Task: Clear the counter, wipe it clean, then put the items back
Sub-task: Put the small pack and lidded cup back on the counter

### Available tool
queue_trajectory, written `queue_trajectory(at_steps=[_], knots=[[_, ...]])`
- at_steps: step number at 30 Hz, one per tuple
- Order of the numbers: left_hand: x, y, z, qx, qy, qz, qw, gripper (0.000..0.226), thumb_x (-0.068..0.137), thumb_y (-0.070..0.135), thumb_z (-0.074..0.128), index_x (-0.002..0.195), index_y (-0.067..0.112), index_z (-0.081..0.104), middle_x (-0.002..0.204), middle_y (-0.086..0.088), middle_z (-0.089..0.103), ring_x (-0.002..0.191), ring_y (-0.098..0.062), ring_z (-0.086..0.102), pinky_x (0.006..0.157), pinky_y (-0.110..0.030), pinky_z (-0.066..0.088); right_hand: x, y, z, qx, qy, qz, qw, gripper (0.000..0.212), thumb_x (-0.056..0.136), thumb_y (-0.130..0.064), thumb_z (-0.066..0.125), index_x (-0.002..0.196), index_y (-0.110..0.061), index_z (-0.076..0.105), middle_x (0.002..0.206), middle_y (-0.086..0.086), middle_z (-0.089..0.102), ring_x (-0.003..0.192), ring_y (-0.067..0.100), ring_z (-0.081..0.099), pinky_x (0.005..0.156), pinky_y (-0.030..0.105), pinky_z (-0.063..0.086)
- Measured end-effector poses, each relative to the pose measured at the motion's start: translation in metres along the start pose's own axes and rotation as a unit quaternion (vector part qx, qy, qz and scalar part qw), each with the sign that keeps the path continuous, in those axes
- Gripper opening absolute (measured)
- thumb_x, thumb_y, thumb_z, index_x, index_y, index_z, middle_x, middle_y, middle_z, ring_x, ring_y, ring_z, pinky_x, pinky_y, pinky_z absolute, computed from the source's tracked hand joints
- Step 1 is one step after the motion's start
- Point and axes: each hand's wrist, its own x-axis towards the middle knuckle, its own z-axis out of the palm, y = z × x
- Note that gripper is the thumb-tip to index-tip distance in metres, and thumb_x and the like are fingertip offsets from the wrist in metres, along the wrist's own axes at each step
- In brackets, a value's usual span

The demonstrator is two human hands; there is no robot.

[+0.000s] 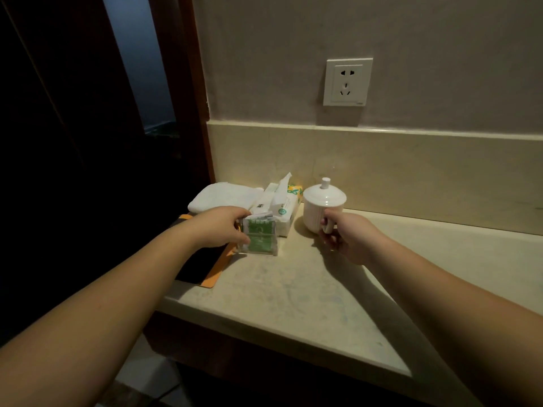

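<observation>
Worktop (pixel 293 289): a pale stone surface, bare over its near and right parts; the things are gathered at its far left corner by the wall.
Lidded cup (pixel 321 205): white, upright on the worktop, closed by a knobbed lid; its contents cannot be seen.
Right hand (pixel 348 237): clenched around the cup's handle.
Green packet (pixel 260 237): a clear wrapper with green print, gripped at its left edge, its lower edge at the worktop.
Left hand (pixel 223 227): closed on the green packet between thumb and fingers.
Tissue pack (pixel 283 205): a soft pack lying just behind the packet, one tissue drawn up from its slot.
Folded towel (pixel 220 196): white, laid behind the left hand, beside the tissue pack.
Tray (pixel 211 271): dark with an orange rim, at the left edge, partly covered by the left forearm.
Wall socket (pixel 347 82): set in the wall above the cup.
</observation>
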Motion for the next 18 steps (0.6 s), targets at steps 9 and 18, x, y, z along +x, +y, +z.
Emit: queue_trajectory(at_steps=[9, 18], knots=[[0.010, -0.009, -0.001, 0.010, -0.005, 0.046, 0.999, 0.053, 0.082, 0.034, 0.073, 0.131, 0.027, 0.054, 0.119, 0.005, 0.043, 0.107, -0.013, 0.048, 0.091, -0.027, 0.042, 0.008, -0.009, 0.018, 0.013, 0.040, 0.006, 0.999, 0.019, 0.091, -0.016, 0.048, 0.072, -0.011, 0.051, 0.064, 0.011, 0.048, 0.052, 0.020, 0.042, 0.050, 0.026, 0.026], [0.010, -0.011, 0.000, -0.003, 0.021, 0.062, 0.998, 0.056, 0.083, 0.030, 0.073, 0.134, 0.024, 0.051, 0.126, 0.002, 0.048, 0.109, -0.013, 0.046, 0.096, -0.030, 0.042, 0.020, -0.012, 0.041, -0.007, 0.071, 0.008, 0.997, 0.012, 0.088, -0.016, 0.050, 0.080, -0.009, 0.055, 0.064, 0.011, 0.049, 0.048, 0.019, 0.043, 0.049, 0.026, 0.032]])
